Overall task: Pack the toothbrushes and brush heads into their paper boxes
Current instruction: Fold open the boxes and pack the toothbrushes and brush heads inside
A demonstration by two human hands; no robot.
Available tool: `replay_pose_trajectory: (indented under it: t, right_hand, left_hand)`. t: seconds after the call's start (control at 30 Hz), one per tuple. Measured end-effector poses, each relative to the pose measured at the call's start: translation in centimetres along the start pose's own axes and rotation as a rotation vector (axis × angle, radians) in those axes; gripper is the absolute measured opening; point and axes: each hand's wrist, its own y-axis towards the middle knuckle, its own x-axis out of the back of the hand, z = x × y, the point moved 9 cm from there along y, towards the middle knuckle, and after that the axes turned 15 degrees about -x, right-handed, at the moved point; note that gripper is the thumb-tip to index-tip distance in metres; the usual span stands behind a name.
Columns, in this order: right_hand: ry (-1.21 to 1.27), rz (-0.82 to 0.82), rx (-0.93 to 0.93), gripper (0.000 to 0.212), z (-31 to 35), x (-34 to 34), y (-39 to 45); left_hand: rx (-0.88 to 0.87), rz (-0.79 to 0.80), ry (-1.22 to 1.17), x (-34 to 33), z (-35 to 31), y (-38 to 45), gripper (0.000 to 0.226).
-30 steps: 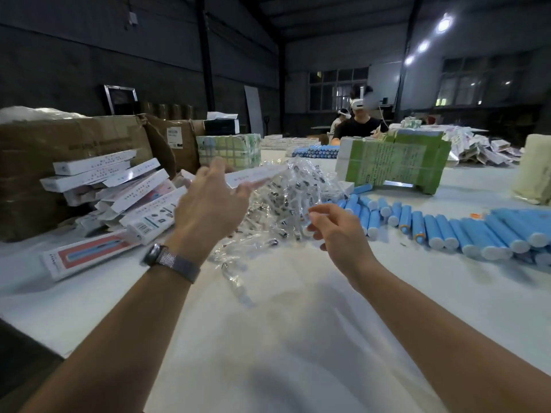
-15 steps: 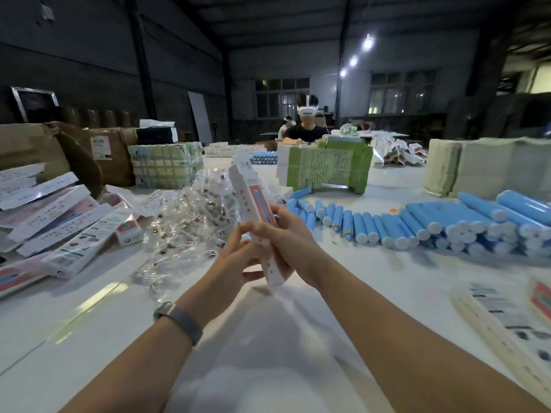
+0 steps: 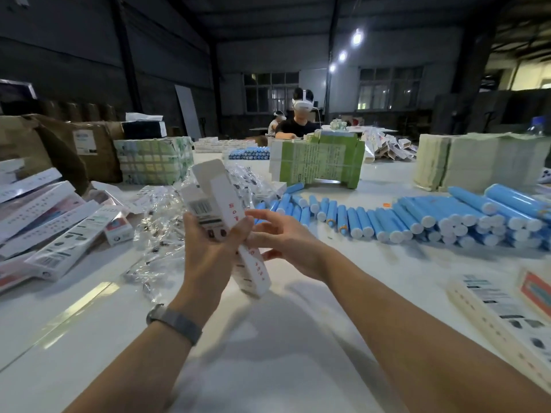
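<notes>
Nearest the camera, above the bare white table (image 3: pixel 268 353), both hands work one paper box (image 3: pixel 229 216). The left hand (image 3: pixel 205 251), a watch (image 3: pixel 174 321) on its wrist, wraps its fingers around the box's mid-section and holds it tilted, lower end toward the table and upper end away. This grip likely steadies the box so the other hand can shape it. The right hand (image 3: pixel 286 242) is relaxed, its straight fingers touching the box's side, apparently pressing it into a square section. The top flap (image 3: pixel 208 174) stands open, ready for loading; whether anything is inside cannot be determined.

Compared with half a second ago, the flap has swung clear of the box mouth, and the right hand has shifted from clasping the box's lower part to touching its side.

Just behind the box lies a heap of clear-wrapped brush heads (image 3: pixel 161 222). To the left, flat paper boxes (image 3: pixel 59 222) are stacked loosely. To the right, blue toothbrush handles (image 3: pixel 387 222) lie in a row within reach. Farther back stand green cartons (image 3: pixel 319 162), and a person (image 3: pixel 298 126) sits at the table's far end.
</notes>
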Motion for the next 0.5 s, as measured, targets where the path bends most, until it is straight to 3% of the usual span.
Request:
replay_pose_trajectory:
  t: [0.07, 0.13, 0.17, 0.23, 0.27, 0.33, 0.4, 0.5]
  right_hand:
    - [0.045, -0.086, -0.007, 0.052, -0.5, 2.2, 0.4]
    - [0.038, -0.283, -0.015, 0.037, -1.0, 5.1, 1.0]
    - [-0.090, -0.444, -0.024, 0.035, -1.3, 6.9, 1.3]
    - [-0.593, -0.687, -0.077, 0.043, -1.5, 8.9, 2.3]
    - [-0.775, -0.699, -0.112, 0.048, -1.9, 8.9, 3.0]
    - [-0.878, -0.637, -0.243, 0.054, -3.4, 9.3, 4.3]
    - [-0.940, -0.608, -0.342, 0.053, -4.8, 9.9, 5.0]
    - [-1.035, -0.731, -0.339, 0.037, -4.6, 10.8, 4.8]
  left_hand:
    - [-0.103, 0.002, 0.107, -0.1, -1.1, -0.2, 0.060]
    - [-0.148, 0.047, 0.264, -0.6, -1.7, -0.6, 0.061]
    - [-0.157, 0.075, 0.317, -0.9, -2.0, -0.8, 0.063]
    - [-0.186, 0.135, 0.341, -1.7, -2.4, -1.3, 0.058]
    - [-0.194, 0.149, 0.307, -2.0, -2.5, -1.4, 0.048]
    - [-0.204, 0.169, 0.222, -2.2, -2.6, -1.7, 0.033]
    - [-0.231, 0.189, 0.200, -2.2, -2.6, -1.8, 0.035]
    - [-0.219, 0.194, 0.197, -2.1, -2.3, -1.8, 0.035]
